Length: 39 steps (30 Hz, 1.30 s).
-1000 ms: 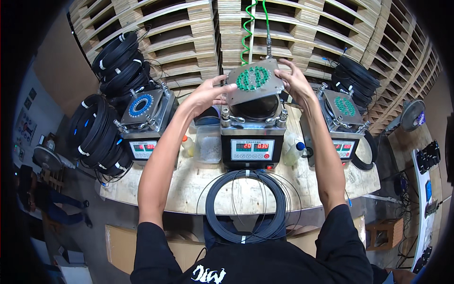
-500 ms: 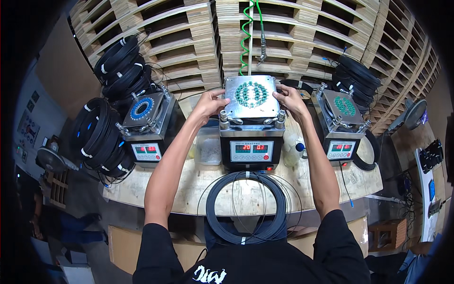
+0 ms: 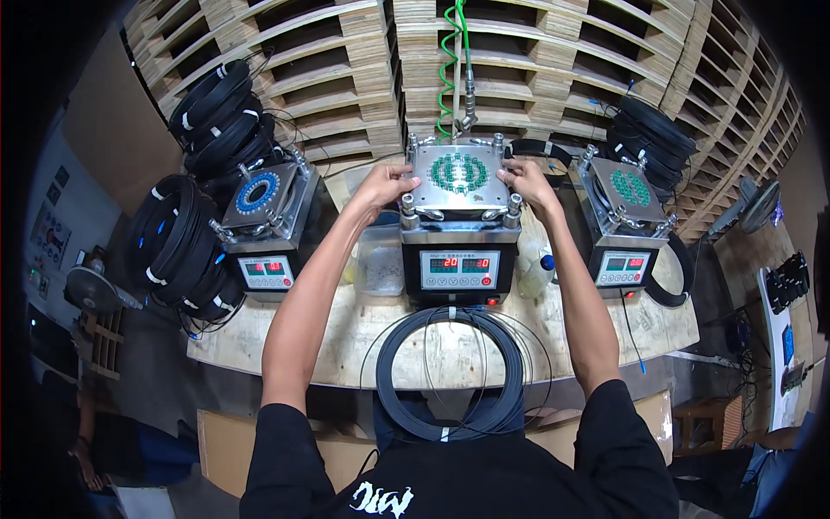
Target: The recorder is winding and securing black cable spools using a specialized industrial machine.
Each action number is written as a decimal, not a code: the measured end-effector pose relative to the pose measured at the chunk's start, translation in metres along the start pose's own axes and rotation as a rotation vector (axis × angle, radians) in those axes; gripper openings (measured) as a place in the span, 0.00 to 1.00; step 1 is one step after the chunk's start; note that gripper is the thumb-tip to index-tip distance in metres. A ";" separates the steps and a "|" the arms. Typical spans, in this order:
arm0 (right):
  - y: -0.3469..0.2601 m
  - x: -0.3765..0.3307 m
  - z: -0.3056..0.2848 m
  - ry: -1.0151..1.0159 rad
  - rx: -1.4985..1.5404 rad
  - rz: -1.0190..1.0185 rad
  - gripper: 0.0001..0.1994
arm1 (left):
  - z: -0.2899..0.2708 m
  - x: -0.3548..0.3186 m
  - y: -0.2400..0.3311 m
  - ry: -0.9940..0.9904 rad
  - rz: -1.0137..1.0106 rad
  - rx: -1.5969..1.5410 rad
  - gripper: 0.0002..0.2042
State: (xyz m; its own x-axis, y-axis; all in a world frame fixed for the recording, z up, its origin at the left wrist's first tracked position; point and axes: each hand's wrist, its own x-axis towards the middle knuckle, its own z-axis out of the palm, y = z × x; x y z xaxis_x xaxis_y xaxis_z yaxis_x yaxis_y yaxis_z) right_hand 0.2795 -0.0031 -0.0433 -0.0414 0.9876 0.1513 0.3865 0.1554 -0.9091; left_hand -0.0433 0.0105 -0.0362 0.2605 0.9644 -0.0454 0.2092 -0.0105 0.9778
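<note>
A square metal plate (image 3: 428, 197) carrying a ring of small green connectors (image 3: 459, 173) lies on the middle polishing machine (image 3: 413, 270), between its corner posts. My left hand (image 3: 385, 188) pinches the plate's left edge, thumb near the top face. At the opposite edge, my right hand (image 3: 530, 184) is closed in the same way, its fingertips partly hidden behind the plate and posts. A coil of black cable (image 3: 388, 372) rests against the table's front edge and my lap, below the machine.
Similar machines stand left (image 3: 304, 246) and right (image 3: 586, 227), with blue and green connectors on their plates. Beside the middle one are a clear tub (image 3: 380, 268) and a blue-capped bottle (image 3: 538, 277). Stacked cable coils (image 3: 173, 238) flank the table; a green air hose (image 3: 447, 78) hangs behind.
The plate has come down between the corner posts, which now stand above its far edge. Both hands have stayed at its sides. The hanging air nozzle has swung slightly left.
</note>
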 end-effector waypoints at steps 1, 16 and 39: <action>0.000 0.001 0.000 0.005 0.000 -0.011 0.22 | 0.000 0.000 -0.001 -0.009 0.035 0.016 0.32; 0.091 -0.252 0.062 0.155 -0.416 0.040 0.18 | 0.093 -0.216 -0.150 0.237 0.157 0.680 0.28; 0.055 -0.261 0.106 -0.205 -0.693 -0.202 0.21 | 0.066 -0.258 -0.121 0.002 0.236 1.134 0.20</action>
State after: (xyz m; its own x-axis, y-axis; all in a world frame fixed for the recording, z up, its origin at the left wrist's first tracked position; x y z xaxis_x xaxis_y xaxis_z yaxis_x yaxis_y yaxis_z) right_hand 0.2142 -0.2504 -0.1742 -0.3172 0.9360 0.1525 0.8422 0.3520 -0.4085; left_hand -0.0741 -0.2547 -0.1561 0.4049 0.9071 0.1153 0.8808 -0.4208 0.2173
